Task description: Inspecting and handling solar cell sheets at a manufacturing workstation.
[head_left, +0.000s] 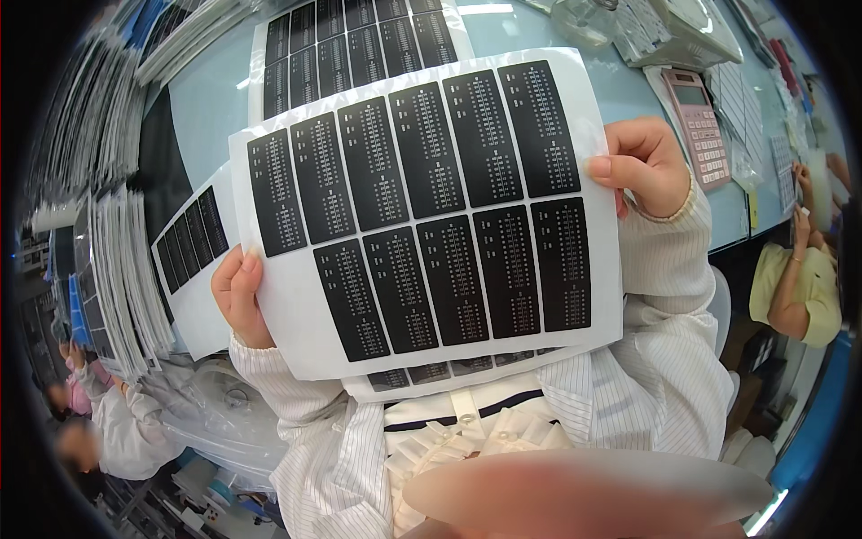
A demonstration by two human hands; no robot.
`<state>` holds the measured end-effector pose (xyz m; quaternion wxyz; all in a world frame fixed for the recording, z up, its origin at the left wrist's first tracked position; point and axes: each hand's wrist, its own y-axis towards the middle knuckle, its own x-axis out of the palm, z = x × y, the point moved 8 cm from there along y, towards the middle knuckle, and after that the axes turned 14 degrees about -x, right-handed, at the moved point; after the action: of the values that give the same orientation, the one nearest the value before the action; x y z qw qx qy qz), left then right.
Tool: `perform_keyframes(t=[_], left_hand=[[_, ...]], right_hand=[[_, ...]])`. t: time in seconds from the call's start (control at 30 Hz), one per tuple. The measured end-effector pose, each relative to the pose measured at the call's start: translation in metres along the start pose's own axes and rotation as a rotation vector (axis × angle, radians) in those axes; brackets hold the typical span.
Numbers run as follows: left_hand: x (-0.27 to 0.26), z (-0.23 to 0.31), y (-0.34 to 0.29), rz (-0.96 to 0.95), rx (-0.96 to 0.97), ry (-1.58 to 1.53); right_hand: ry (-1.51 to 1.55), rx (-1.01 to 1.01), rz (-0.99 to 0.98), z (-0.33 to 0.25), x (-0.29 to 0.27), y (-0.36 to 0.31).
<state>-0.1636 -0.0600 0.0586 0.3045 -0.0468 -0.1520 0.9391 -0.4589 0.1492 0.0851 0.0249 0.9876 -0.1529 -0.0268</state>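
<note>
A white sheet of black rectangular labels [431, 216] is held up in front of me, slightly tilted. The labels stand in two rows with pale printed scales, and a bare white patch shows at the lower left. My left hand [241, 296] pinches the sheet's left edge, thumb on the front. At the upper right edge my right hand [648, 166] grips it, thumb on the front and fingers mostly hidden behind. Another label sheet [364, 58] lies on the table beyond. Part of a further one [449, 370] shows below the held sheet's lower edge.
Tall stacks of sheets [126, 278] stand at the left, beside a loose label sheet [193, 235]. A pink calculator [696, 126] lies at the right of the pale table [507, 40]. Clear plastic [224, 395] is at lower left. People sit at both sides, one in yellow [799, 278].
</note>
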Motion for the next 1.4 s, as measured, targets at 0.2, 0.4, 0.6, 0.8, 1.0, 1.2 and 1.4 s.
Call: perform_keyframes(t=[0.2,0.4,0.6,0.8,1.0,1.2,1.4], left_hand=[[-0.0020,-0.0025,0.0021,-0.002,-0.023,0.004],[-0.0003,-0.0021,0.0017,0.003,-0.030,0.010],[-0.0024,-0.0042,0.0034,-0.010,-0.028,0.006],[-0.0031,-0.0032,0.0026,-0.016,-0.029,0.013],[-0.0013,-0.0012,0.0014,-0.013,-0.028,0.020],[-0.0028,-0.0009,0.0006,-0.004,-0.022,0.021],[-0.0040,-0.0027,0.0012,0.008,-0.024,0.021]], right_hand=[[0.024,-0.024,-0.019,-0.0005,0.0016,-0.0003],[0.033,-0.044,-0.016,0.0003,0.0014,-0.0003],[0.046,-0.040,-0.002,0.0005,0.0018,-0.0001],[0.045,-0.028,-0.005,0.0005,0.0023,0.0001],[0.068,-0.049,0.003,0.0005,0.0028,-0.0004],[0.047,-0.051,-0.003,-0.0004,0.0038,0.0009],[0.037,-0.061,-0.011,-0.0002,0.0023,0.0000]])
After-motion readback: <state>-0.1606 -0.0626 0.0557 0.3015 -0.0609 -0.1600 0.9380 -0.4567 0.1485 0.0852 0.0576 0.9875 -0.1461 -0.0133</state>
